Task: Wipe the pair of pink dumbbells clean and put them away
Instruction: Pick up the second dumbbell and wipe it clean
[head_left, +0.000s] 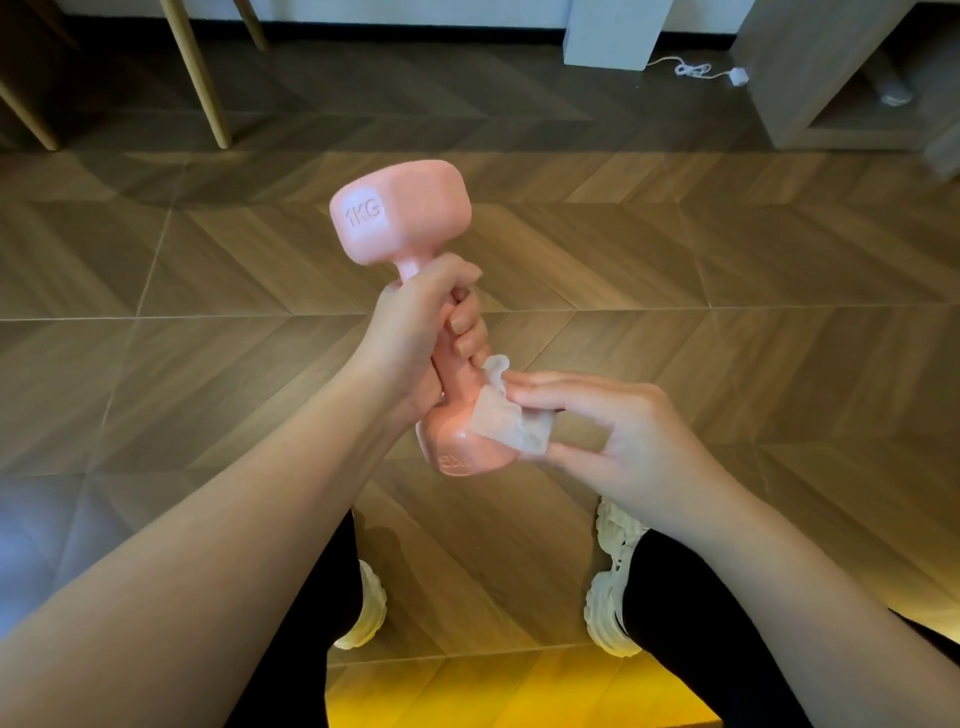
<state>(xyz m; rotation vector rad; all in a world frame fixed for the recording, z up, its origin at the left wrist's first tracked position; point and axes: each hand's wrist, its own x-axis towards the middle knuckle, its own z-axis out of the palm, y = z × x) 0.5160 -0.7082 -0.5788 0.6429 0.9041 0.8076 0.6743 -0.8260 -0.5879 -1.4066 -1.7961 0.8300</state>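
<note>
Left hand (410, 332) grips the pink dumbbell (402, 223) handle to steady it; right hand (613, 431) pinches a wet wipe (506, 423) on its lower head

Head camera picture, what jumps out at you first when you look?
The pink block-ended dumbbell marked 1KG stands out first, held nearly upright mid-picture by the left hand gripping its handle. Next, the thin white wipe, which the right hand pinches against the dumbbell's lower end. Below, white chunky shoes stand on the brown wooden chevron floor.

One pink dumbbell (400, 218), one wipe (498, 422), two hands (410, 332) (618, 431), two shoes (368, 613) (609, 597)
</note>
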